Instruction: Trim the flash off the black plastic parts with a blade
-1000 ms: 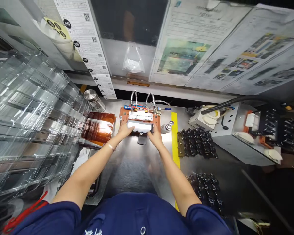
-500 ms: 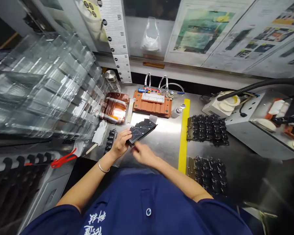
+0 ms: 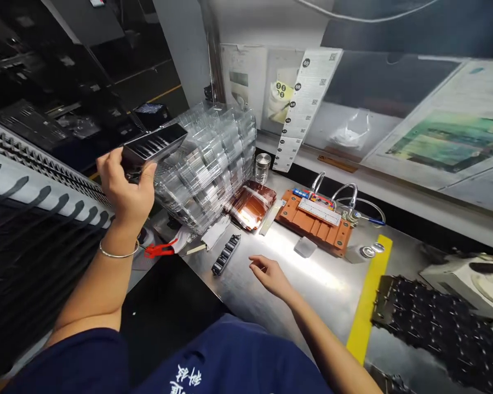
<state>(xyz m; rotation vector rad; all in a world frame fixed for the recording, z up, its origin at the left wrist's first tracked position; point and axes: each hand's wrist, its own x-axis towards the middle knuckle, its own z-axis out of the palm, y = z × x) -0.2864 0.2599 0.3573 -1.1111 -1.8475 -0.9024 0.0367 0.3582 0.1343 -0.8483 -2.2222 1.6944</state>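
**Left hand (image 3: 127, 189) holds a black part (image 3: 158, 143) aloft; right hand (image 3: 271, 276) hovers over the bench (image 3: 250, 303)**

Near the bench's front edge, the right grip is released, its fingers loosely bent. The left grip grasps the black part between thumb and fingers, tilted and raised off the bench's left side, overlapping the tray stack (image 3: 207, 169) in view. A black strip (image 3: 226, 255) lies by the front edge, left of the right hand. Toward the left edge sit red-handled pliers (image 3: 161, 249) and white gloves (image 3: 216, 232).

Farther back, a grey block (image 3: 305, 247) lies just before the orange fixture (image 3: 312, 227). Brown packs (image 3: 253, 205) rest between fixture and tray stack. A jar (image 3: 262, 168) stands by the back edge.
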